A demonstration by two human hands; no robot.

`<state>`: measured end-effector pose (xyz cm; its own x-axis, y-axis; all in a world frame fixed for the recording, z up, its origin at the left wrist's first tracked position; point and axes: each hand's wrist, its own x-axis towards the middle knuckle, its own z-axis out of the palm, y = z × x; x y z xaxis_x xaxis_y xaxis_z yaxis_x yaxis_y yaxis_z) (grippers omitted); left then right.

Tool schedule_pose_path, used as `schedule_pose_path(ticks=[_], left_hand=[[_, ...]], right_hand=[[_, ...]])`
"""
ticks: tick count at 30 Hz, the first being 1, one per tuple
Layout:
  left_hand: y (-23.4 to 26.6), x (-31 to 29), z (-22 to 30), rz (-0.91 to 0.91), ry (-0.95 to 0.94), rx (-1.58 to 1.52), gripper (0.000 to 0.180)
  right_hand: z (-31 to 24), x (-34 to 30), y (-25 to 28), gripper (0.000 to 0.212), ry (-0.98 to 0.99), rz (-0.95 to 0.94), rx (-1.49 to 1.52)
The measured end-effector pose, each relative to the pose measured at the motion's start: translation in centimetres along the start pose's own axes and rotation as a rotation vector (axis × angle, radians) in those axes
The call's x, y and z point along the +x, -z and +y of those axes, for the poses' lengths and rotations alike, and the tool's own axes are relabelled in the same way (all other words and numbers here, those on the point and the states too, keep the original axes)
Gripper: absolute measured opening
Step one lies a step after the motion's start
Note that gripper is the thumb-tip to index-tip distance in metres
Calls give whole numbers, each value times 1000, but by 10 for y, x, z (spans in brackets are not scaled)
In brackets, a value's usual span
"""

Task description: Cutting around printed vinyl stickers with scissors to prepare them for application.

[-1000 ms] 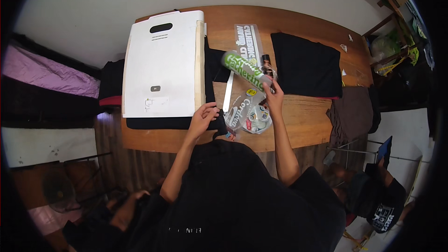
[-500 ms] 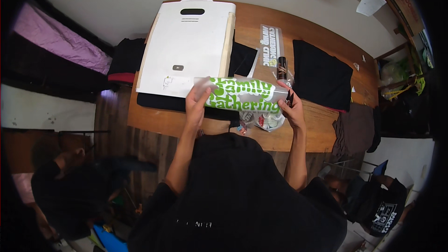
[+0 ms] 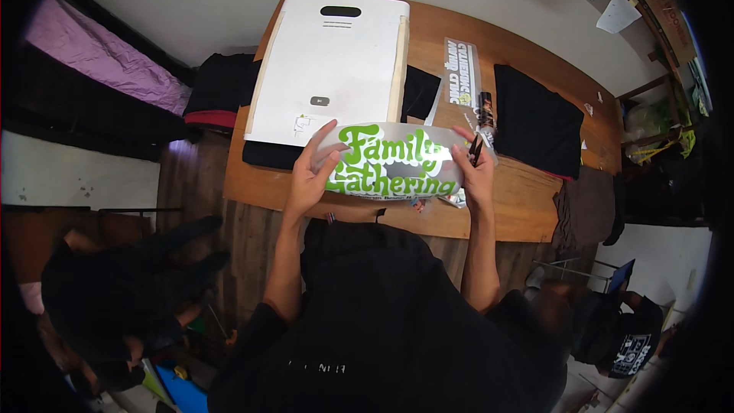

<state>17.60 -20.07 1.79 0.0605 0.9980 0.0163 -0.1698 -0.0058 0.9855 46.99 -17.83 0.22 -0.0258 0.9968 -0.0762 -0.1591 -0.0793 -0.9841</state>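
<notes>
Evidently both hands are pinching the same thing: the left hand (image 3: 306,180) has its thumb on the near face of a clear film sheet with green lettering (image 3: 390,159), fingers behind its left end, while the right hand (image 3: 479,176) grips the right end. A slim, dark pointed tool (image 3: 475,150) also sticks up from the right hand; whether it is snips or small scissors, I cannot tell.

With that point so near the film, a careless turn of the right wrist could scratch or nick it; and since the sheet looks bowed, squeezing the ends inward might crease it.

The film lies between the hands, spanning from one to the other, raised in front of the worktop's (image 3: 512,218) near edge. Just beyond its upper left is a white flat-bodied appliance with a handle slot (image 3: 336,69), resting over black cloth (image 3: 267,156). Past the right hand come a dark cylinder (image 3: 486,107), a clear sheet with white lettering (image 3: 461,69) and a folded black garment (image 3: 539,118).
</notes>
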Motion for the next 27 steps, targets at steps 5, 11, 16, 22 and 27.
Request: schedule_pose_path(ticks=[5, 11, 16, 22, 27], left_hand=[[8, 5, 5, -33, 32, 0, 42], [19, 5, 3, -36, 43, -149, 38], [35, 6, -10, -28, 76, -134, 36], [45, 14, -4, -64, 100, -128, 37], [51, 23, -1, -118, 128, -127, 38]], right_hand=[[-13, 0, -21, 38, 46, 135, -69], [-17, -10, -34, 38, 103, 227, -62], [-19, -17, -44, 35, 67, 253, -51], [-30, -35, -67, 31, 176, 315, -78], [-29, -45, -77, 28, 243, 390, -56]])
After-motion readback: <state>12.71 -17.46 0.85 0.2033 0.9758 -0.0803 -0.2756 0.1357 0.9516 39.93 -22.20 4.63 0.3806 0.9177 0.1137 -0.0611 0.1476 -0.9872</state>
